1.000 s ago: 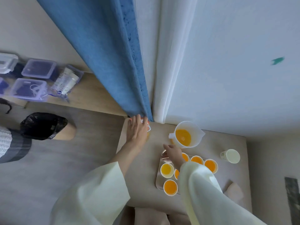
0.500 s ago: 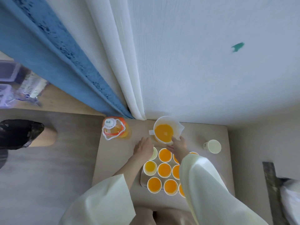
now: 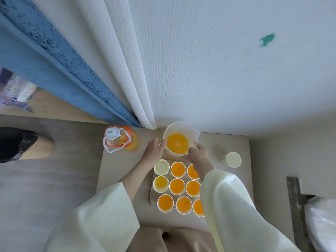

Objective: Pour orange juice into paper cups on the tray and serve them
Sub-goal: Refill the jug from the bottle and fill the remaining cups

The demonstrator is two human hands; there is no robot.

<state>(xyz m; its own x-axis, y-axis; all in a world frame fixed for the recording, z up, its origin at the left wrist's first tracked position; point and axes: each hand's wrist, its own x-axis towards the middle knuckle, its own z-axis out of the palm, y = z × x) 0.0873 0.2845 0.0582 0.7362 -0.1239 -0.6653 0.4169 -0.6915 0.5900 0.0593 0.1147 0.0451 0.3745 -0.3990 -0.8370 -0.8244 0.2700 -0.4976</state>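
Step in hand: pouring, judged nearly done. Jug [image 3: 177,144], orange juice low in it, was just behind the tray [image 3: 152,201] on the tabletop [image 3: 116,170]. Right hand [image 3: 197,155]: grip curled round the jug's near wall. Left hand [image 3: 154,149]: grip open, straight fingers touching its left side. Nine paper cups [image 3: 177,186]: seven full (two partly behind a sleeve), one part-filled cup [image 3: 161,183], one empty cup [image 3: 161,167]. Next move called for a lift and a slow tilt over the empty cup

Wide pale-cream sleeves [image 3: 225,202], tan trousers [image 3: 183,239]
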